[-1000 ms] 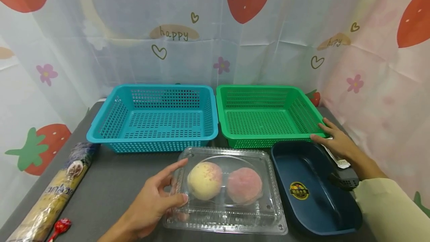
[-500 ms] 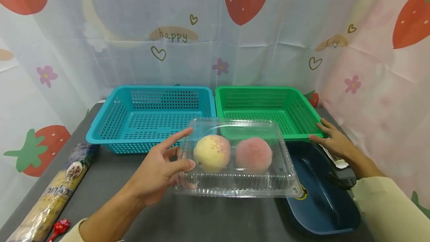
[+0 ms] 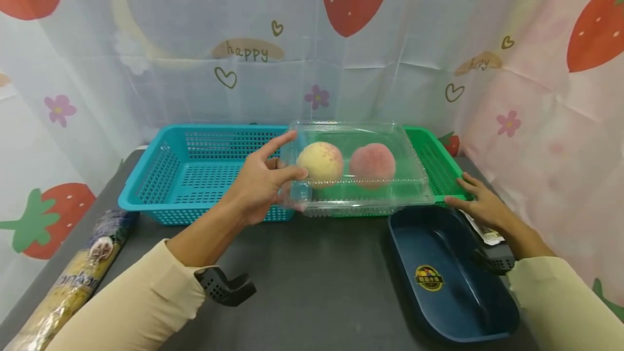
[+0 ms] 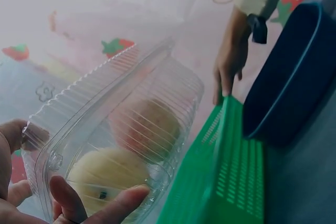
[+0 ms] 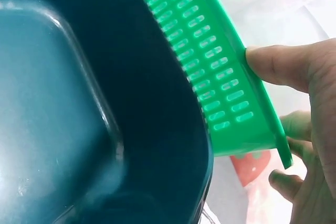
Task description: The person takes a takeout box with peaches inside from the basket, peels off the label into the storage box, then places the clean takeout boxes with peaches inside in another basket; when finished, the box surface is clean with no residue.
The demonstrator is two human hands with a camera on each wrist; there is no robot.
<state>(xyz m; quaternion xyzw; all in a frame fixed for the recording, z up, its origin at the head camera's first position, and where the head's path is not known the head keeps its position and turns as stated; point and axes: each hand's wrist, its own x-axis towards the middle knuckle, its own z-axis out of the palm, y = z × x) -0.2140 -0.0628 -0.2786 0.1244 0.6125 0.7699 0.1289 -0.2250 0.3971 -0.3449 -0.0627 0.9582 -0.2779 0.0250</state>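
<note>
A clear plastic box (image 3: pixel 358 195) with a yellow-pink peach (image 3: pixel 320 161) and a pink peach (image 3: pixel 372 162) inside is tilted in the air over the green basket (image 3: pixel 429 148). Its left end is gripped by my left hand (image 3: pixel 258 186), thumb on top. In the left wrist view the clear box (image 4: pixel 79 103) appears close up, lid ribs showing. My right hand (image 3: pixel 487 207) holds the front right corner of the green basket. From the right wrist view, the thumb presses the rim of the green basket (image 5: pixel 210 51) and the other fingers are partly hidden.
A blue basket (image 3: pixel 209 206) stands left of the green one. The dark blue tub (image 3: pixel 458 291) sits in front of the green basket, below my right hand. A long printed packet (image 3: pixel 80 272) lies at the left table edge. A printed curtain (image 3: pixel 161 85) hangs behind.
My left hand has raised the clear box with the peaches from the table and moved it forward, over the green basket. The right hand has stayed at the basket corner.
</note>
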